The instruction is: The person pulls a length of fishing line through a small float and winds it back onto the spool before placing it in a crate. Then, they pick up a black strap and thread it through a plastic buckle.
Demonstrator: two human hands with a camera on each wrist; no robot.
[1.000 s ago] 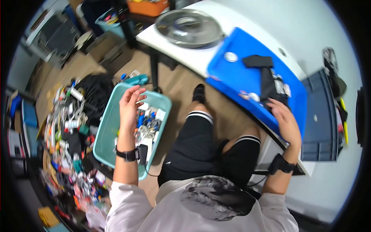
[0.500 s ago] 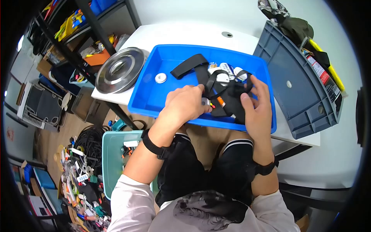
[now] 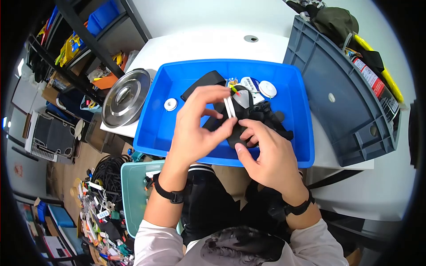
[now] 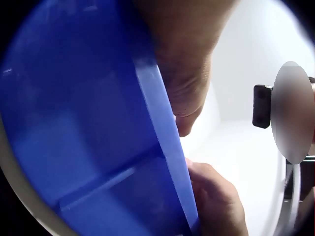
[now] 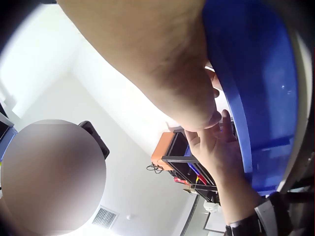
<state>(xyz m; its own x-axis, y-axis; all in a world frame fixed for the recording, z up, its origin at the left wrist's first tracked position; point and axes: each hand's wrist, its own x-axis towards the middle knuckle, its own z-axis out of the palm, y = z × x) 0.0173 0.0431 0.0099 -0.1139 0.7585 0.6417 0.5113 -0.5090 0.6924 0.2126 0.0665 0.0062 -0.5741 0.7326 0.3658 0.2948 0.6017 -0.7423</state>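
On the far left, a round metal lid (image 3: 126, 96) lies on the white table (image 3: 213, 42). Below it, down on the floor, is a teal bin (image 3: 132, 195) with small things in it. Next comes the big blue tray (image 3: 153, 131) at the table's near edge. A small white disc (image 3: 170, 104) lies inside the tray, near its left wall. Just to the right of the disc is the left hand (image 3: 195, 126), up above the middle of the tray. Its fingers are bent and, with the thumb, they pinch a thin white strip (image 3: 229, 107). The strip stands at the tips of the fingers, right against a bunch of black straps (image 3: 266, 113). One flat end of the straps sticks out behind the left hand and rests on the tray floor. The right hand (image 3: 266, 157) is lower and to the right, over the near wall of the tray. It grips the bottom of the black straps, with its thumb on top and its fingers curled under. The two hands are almost touching, with the straps and the strip between them. A white round cap (image 3: 267, 88) lies in the tray past the straps. On the far right, a grey crate (image 3: 341, 102) sits just beside the tray.
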